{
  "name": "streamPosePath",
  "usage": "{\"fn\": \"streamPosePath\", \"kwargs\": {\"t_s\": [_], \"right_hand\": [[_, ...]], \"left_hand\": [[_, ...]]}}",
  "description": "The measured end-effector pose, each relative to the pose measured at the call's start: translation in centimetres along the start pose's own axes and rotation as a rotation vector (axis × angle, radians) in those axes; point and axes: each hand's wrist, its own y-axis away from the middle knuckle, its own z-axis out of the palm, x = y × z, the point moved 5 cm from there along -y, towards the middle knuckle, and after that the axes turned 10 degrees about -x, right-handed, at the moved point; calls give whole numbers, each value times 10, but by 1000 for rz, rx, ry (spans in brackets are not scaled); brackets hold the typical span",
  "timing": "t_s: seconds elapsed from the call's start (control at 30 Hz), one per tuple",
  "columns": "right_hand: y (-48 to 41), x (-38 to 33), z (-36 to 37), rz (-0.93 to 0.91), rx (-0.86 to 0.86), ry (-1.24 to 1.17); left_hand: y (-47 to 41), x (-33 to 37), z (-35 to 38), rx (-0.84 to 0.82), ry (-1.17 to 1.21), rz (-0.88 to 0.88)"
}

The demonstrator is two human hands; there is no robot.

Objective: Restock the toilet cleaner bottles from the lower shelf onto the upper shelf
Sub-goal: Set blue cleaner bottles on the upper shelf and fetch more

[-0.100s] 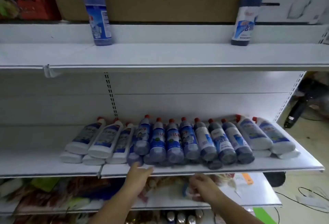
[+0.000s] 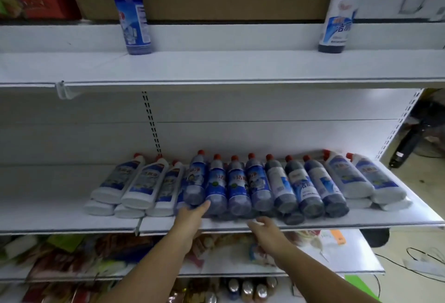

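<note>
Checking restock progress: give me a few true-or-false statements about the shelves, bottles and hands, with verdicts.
1. Two upright bottles are on the upper shelf. True.
2. The bottles on the lower shelf stand upright. False: they lie on their sides, caps toward the back.
3. White bottles fill the middle of the row. False: they lie at both ends; blue bottles fill the middle.
4. The left hand reaches the blue bottles' bases. True.
5. The right hand holds a bottle. False: it holds nothing, by the lower shelf's front edge.
</note>
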Motion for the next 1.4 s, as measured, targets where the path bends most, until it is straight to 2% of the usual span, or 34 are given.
{"fn": "streamPosePath", "kwargs": {"t_s": [0.07, 0.2, 0.37, 0.47, 0.7, 0.87, 0.97, 1.07, 1.2, 1.3, 1.4], "right_hand": [[-9, -12, 10, 7, -39, -189], [-17, -32, 34, 78, -130, -629], [-36, -42, 45, 87, -59, -872], [-43, -42, 46, 36, -40, -1002], [-43, -22, 34, 82, -52, -818], [-40, -28, 31, 50, -142, -786], [-29, -26, 29, 19, -157, -723], [-14, -17, 35, -6, -257, -668], [14, -18, 33, -97, -446, -629], [45, -33, 28, -191, -630, -460], [68, -46, 25, -241, -724, -282]], "left_hand": [[0, 11, 8, -61, 123, -67], [-24, 12, 16, -76, 220, -125], [-53, -3, 31, -104, 355, -165], [-67, -8, 27, -36, 407, -130], [-23, 1, 33, -29, 365, -223], [-26, 12, 35, -79, 176, -166], [-12, 16, 32, -132, 201, -182], [14, 11, 27, -263, 272, -177], [46, 3, 19, -433, 227, -68], [72, 4, 10, -483, 184, 26], [99, 3, 3, -552, 157, 118]]}}
